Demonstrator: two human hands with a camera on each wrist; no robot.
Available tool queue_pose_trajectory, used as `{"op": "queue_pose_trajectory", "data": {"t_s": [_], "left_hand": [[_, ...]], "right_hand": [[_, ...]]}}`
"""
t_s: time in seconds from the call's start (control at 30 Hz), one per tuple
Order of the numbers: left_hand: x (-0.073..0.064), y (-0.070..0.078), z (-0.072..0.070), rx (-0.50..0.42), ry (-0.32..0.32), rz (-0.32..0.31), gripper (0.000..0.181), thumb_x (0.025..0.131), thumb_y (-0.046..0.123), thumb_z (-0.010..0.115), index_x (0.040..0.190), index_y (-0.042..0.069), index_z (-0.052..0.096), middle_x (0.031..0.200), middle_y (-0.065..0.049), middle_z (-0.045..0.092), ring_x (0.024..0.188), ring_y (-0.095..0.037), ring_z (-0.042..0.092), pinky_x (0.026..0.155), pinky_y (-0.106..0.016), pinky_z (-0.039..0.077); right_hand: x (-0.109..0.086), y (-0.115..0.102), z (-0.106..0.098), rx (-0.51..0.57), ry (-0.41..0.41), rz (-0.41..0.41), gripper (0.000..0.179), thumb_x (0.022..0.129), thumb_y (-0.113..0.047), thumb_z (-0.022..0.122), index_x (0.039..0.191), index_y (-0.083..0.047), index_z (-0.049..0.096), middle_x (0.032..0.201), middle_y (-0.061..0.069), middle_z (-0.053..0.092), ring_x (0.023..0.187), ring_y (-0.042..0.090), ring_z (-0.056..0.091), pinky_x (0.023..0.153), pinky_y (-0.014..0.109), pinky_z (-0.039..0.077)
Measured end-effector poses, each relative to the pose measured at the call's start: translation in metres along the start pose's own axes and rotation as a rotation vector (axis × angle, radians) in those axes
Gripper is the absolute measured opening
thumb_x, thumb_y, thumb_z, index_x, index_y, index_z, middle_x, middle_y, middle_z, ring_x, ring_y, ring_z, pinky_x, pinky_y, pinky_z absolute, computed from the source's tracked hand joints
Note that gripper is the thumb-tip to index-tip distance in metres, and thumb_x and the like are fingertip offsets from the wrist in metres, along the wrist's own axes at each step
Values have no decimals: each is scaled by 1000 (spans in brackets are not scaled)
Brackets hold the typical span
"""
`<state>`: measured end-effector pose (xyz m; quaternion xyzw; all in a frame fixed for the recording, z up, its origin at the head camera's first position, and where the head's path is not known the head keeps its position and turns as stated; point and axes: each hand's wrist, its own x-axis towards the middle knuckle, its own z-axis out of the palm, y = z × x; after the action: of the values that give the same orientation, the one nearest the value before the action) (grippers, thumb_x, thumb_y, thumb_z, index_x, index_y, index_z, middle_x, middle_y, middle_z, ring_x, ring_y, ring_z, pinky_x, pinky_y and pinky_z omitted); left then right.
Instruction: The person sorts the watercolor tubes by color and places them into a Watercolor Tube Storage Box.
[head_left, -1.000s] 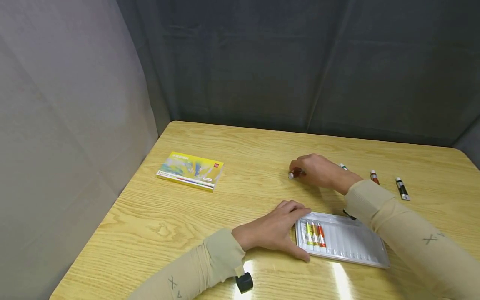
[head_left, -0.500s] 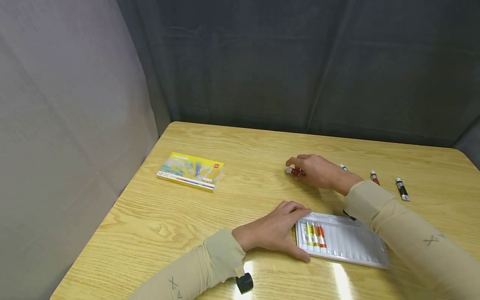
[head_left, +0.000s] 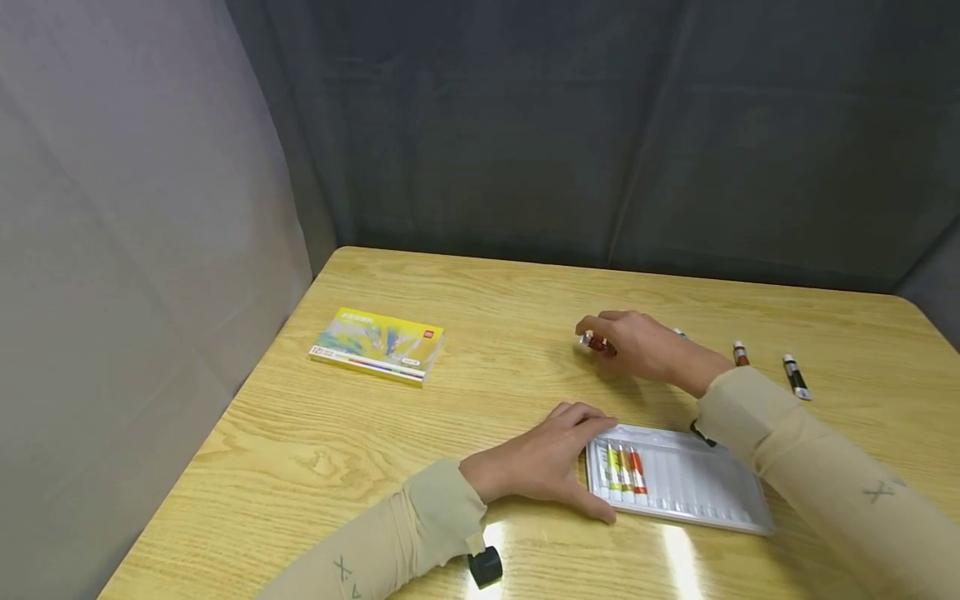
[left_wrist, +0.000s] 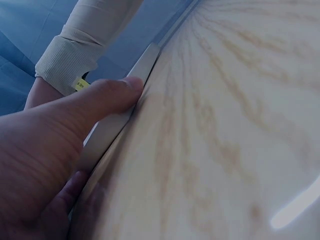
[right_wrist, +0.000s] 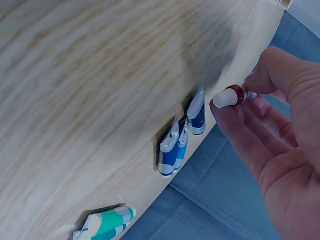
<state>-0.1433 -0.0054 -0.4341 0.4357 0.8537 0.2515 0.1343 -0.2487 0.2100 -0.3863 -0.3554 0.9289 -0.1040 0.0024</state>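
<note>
My right hand (head_left: 637,343) hovers just above the table's middle and pinches a red paint tube (head_left: 594,341) with a white cap between thumb and fingers; the right wrist view shows the red tube (right_wrist: 235,95) clear of the wood. Nearer to me, my left hand (head_left: 542,467) holds the left end of a clear plastic tray (head_left: 697,492), fingers on its far corner and thumb (left_wrist: 107,97) pressed along its near edge (left_wrist: 117,127). Three tubes (head_left: 622,471) lie in the tray's left slots.
A yellow paint box (head_left: 378,343) lies at the left. Loose tubes lie right of my right hand: a green one (head_left: 679,332), a brown-red one (head_left: 740,353), a black one (head_left: 795,377). Blue tubes (right_wrist: 175,147) and a teal tube (right_wrist: 107,222) show in the right wrist view. Grey curtains surround the table.
My right hand has raised the red tube slightly off the table and turned its capped end up. The left hand stays on the tray.
</note>
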Motion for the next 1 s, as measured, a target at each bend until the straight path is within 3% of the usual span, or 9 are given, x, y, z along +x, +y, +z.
{"op": "queue_pose_trajectory", "data": {"t_s": [0.63,0.83,1.0], "left_hand": [[1,-1,3,7,21,13,107,78,62,83,161,15,35,159,-1,41,144,-15,38,122,-25,37],[0,1,2,7,25,12,107,77,61,84,161,14,36,157,-1,42,143,-14,38,122,-24,37],[0,2,1,11,21,13,107,78,61,84,161,13,36,157,0,42,143,-14,38,122,-23,37]], "right_hand": [[-37,-21,-12,9,111,36,33,89,-3,70,121,-9,69,82,-3,61,70,7,50,66,25,46],[-54,-33,-10,39,134,62,35,88,-4,65,123,-9,70,95,2,73,81,7,63,68,25,53],[-68,-46,-9,100,112,113,35,89,-8,69,124,-10,69,112,5,73,87,10,69,69,23,57]]}}
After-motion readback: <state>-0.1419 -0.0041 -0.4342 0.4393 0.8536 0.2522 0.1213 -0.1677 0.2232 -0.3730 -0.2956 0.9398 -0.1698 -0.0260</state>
